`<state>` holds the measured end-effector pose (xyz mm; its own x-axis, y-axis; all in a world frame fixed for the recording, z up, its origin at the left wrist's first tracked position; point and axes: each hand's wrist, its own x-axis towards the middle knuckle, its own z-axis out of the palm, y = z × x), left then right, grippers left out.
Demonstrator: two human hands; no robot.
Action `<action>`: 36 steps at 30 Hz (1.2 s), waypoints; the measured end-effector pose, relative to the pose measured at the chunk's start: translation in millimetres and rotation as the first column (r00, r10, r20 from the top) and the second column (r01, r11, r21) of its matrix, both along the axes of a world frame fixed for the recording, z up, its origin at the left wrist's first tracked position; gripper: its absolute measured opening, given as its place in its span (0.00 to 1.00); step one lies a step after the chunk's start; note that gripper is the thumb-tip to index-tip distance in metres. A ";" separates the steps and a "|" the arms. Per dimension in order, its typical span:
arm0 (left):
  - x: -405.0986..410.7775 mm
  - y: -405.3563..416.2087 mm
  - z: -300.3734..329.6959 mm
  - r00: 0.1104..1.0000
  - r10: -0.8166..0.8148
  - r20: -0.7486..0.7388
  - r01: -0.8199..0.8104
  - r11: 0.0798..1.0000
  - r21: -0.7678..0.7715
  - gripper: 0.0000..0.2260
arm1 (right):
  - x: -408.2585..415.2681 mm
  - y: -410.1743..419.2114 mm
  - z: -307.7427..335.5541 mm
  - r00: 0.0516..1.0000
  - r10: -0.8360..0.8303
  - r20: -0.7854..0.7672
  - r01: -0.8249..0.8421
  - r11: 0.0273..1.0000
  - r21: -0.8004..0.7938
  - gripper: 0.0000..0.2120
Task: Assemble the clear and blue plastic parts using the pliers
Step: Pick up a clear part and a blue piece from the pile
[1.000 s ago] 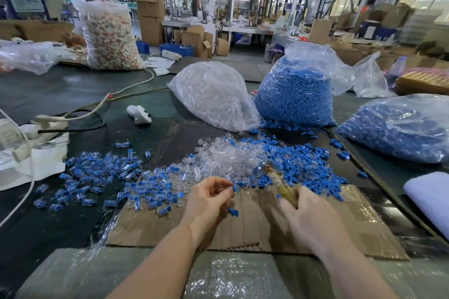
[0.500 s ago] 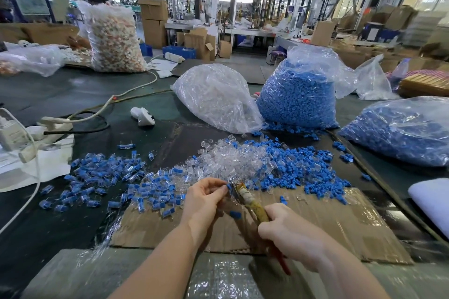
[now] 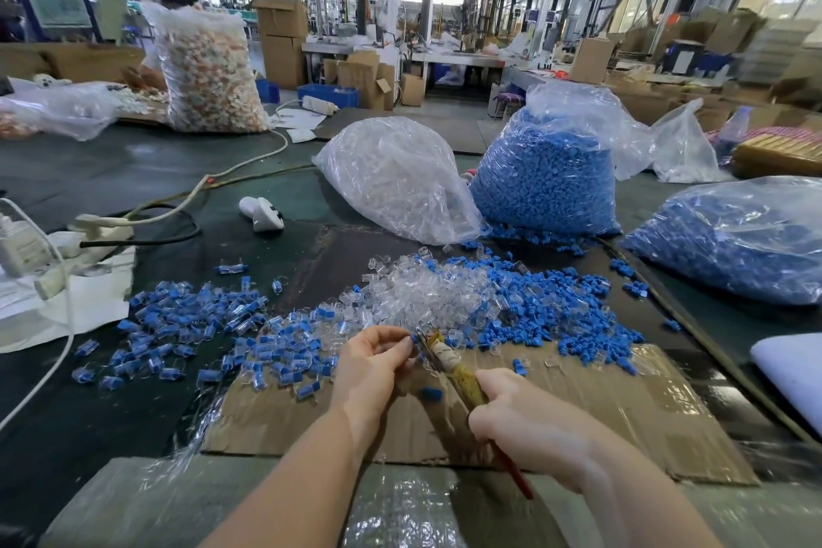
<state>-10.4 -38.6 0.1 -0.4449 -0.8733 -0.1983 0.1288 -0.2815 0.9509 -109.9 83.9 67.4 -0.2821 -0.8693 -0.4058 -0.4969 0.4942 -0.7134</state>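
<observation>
My right hand (image 3: 529, 423) grips the handles of the pliers (image 3: 449, 363), whose tape-wrapped jaws point up and left. My left hand (image 3: 373, 365) pinches a small clear and blue part (image 3: 414, 339) right at the jaw tips. A loose pile of clear parts (image 3: 427, 294) lies just beyond my hands, with loose blue parts (image 3: 556, 316) to its right. Joined clear-and-blue pieces (image 3: 200, 320) are spread to the left. One blue part (image 3: 431, 392) lies on the cardboard sheet (image 3: 622, 414) under my hands.
A bag of clear parts (image 3: 396, 178) and two bags of blue parts (image 3: 547, 178) (image 3: 738, 236) stand behind the piles. A power strip with cables (image 3: 98, 227) and white paper (image 3: 58, 307) lie at the left. A white cloth (image 3: 791, 374) sits at the right edge. A person works behind a bag of mixed parts (image 3: 209, 71) far left.
My right hand drew back toward me and took the pliers by the handles, swinging the jaws left to the part that my left hand pinches. My left hand stayed almost still.
</observation>
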 end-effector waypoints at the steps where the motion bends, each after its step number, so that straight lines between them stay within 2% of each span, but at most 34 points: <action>1: -0.5 0.3 -0.4 1.000 0.001 0.014 0.000 1.000 -0.014 0.04 | -0.2 0.2 0.4 1.000 0.006 -0.009 -0.006 1.000 0.002 0.06; 15: 1.4 0.8 -0.6 0.998 -0.015 0.064 0.017 0.999 -0.036 0.04 | -0.1 3.2 6.0 0.999 0.042 -0.002 -0.042 0.999 0.001 0.07; 18: 1.2 0.8 1.3 1.000 -0.003 0.025 0.003 1.000 -0.006 0.04 | -0.4 2.9 5.2 1.000 0.022 -0.013 -0.022 0.999 -0.030 0.07; 22: 2.0 0.1 3.1 1.000 0.003 0.009 -0.003 1.000 0.021 0.04 | -0.7 3.6 5.5 0.997 0.002 0.083 0.003 0.998 -0.055 0.07; 26: 1.8 2.3 2.7 0.999 0.003 0.045 -0.002 1.000 -0.028 0.04 | -3.1 2.2 0.8 0.998 0.001 0.056 0.002 0.998 -0.061 0.11; 28: 1.3 2.8 2.5 0.999 0.007 0.049 -0.005 0.999 -0.040 0.03 | -3.1 2.0 2.0 0.999 0.011 0.045 -0.009 0.999 -0.049 0.07; 31: 0.6 2.8 2.3 0.998 0.007 0.055 -0.004 0.999 -0.039 0.03 | -4.1 3.3 5.4 0.998 0.012 0.068 -0.009 0.999 -0.048 0.07; 36: -1.0 2.7 -0.1 0.996 0.016 0.091 -0.009 0.998 -0.068 0.04 | -3.9 3.0 5.0 0.999 0.039 0.013 -0.038 0.998 -0.049 0.12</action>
<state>-11.4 -35.9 0.0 -0.4166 -0.8915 -0.1780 0.0433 -0.2150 0.9756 -113.7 87.0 72.4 -0.2424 -0.8983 -0.3665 -0.5044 0.4394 -0.7433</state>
